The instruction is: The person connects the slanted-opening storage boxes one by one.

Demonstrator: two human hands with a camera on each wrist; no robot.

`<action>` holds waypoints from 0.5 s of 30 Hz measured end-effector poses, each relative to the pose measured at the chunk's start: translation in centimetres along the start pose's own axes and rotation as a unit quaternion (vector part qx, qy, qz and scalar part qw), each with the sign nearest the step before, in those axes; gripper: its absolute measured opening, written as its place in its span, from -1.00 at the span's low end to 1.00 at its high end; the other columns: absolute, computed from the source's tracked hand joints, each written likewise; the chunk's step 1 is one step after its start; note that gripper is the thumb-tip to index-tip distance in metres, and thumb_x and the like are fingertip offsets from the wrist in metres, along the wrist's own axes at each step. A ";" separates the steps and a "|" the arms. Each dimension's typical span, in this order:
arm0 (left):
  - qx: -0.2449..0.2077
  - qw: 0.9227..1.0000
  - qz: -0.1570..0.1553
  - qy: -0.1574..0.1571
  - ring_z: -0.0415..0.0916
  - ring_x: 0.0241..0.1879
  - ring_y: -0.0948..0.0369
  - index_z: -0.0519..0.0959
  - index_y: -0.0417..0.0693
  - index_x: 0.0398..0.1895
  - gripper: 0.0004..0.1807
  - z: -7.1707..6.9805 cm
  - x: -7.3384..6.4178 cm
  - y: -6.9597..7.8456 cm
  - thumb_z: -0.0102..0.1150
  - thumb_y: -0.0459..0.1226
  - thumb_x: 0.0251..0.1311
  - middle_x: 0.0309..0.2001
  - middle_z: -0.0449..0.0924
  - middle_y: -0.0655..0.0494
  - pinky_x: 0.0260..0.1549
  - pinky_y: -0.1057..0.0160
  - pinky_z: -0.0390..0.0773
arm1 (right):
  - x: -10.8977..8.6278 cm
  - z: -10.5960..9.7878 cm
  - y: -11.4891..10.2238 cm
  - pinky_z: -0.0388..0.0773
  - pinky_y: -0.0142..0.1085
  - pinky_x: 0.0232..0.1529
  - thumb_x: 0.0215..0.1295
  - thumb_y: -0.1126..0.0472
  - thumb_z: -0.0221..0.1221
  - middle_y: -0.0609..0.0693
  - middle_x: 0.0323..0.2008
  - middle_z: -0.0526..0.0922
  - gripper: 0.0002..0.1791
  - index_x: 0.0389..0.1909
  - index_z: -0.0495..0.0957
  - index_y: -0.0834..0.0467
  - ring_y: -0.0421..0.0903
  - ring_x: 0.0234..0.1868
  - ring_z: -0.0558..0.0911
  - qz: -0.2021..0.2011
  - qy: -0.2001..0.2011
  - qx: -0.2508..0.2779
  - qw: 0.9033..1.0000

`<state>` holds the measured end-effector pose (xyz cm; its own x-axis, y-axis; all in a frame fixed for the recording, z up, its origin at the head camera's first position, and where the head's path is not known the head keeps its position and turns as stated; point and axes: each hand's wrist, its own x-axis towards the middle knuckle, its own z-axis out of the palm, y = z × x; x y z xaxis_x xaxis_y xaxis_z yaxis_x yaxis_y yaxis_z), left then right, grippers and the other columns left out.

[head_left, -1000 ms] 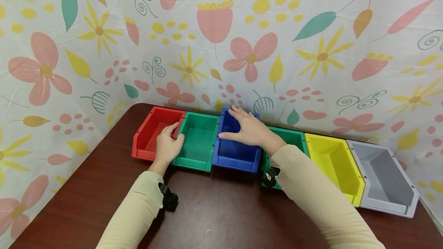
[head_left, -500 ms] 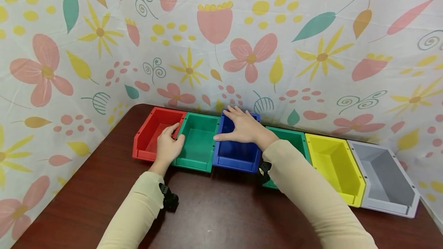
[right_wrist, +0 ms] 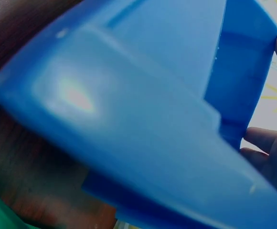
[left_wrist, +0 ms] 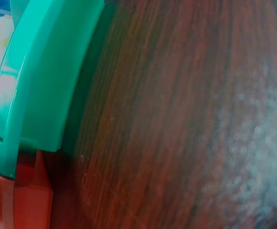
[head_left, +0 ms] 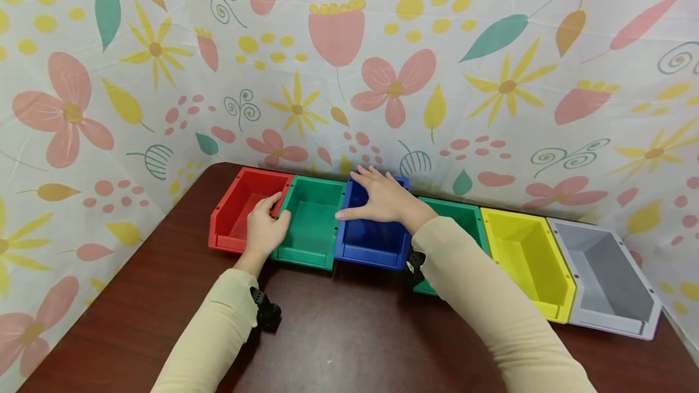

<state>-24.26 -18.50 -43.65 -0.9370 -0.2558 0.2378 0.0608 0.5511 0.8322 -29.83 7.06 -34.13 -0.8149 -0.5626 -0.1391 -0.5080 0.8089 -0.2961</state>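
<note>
My left hand (head_left: 266,228) is at the seam between the red bin (head_left: 222,241) and the left green bin (head_left: 311,223). Its thumb and fingers pinch the green bin's left rim; the fingertips on the red side are partly hidden. Spread across the blue bin (head_left: 377,255), my right hand (head_left: 382,200) grips it, thumb at the left rim and fingers over the back rim. In the right wrist view, fingertips (right_wrist: 261,138) touch the far edge of the blue bin (right_wrist: 129,109). The left wrist view has the green bin (left_wrist: 52,81) beside a red corner (left_wrist: 31,200).
Right of the blue bin stand another green bin (head_left: 455,217), partly behind my right forearm, a yellow bin (head_left: 519,241) and a grey bin (head_left: 611,272). The row lines the back of the dark wooden table (head_left: 338,332), against a flower-patterned cloth (head_left: 338,35).
My right thumb and wrist have shifted slightly left over the blue bin, the thumb reaching its left rim. The left hand and the bins look unmoved.
</note>
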 end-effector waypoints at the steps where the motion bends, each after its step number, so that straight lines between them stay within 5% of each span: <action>1: 0.000 1.000 -0.001 -0.001 0.43 -0.51 0.10 0.41 -0.08 0.28 -0.48 0.0 0.0 0.0 -0.03 -0.21 0.23 0.24 0.41 -0.06 -0.38 0.24 0.45 | 0.0 0.0 0.0 -0.29 0.10 0.45 -0.17 -0.69 -0.08 0.01 0.52 -0.15 0.25 0.49 -0.09 -0.06 0.06 0.52 -0.21 0.001 -0.001 0.000 1.000; 15: 0.004 1.000 0.002 0.003 0.44 -0.44 0.06 0.42 -0.09 0.27 -0.49 0.0 0.0 0.1 -0.03 -0.22 0.22 0.22 0.42 -0.06 -0.34 0.21 0.45 | 0.2 0.2 0.2 -0.29 0.09 0.45 -0.20 -0.71 -0.08 -0.01 0.52 -0.15 0.27 0.49 -0.08 -0.07 0.03 0.53 -0.23 0.003 0.000 0.001 1.000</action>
<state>-24.22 -18.47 -43.56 -0.9348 -0.2581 0.2442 0.0618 0.5587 0.8271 -30.01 7.03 -34.41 -0.8174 -0.5584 -0.1416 -0.5028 0.8115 -0.2976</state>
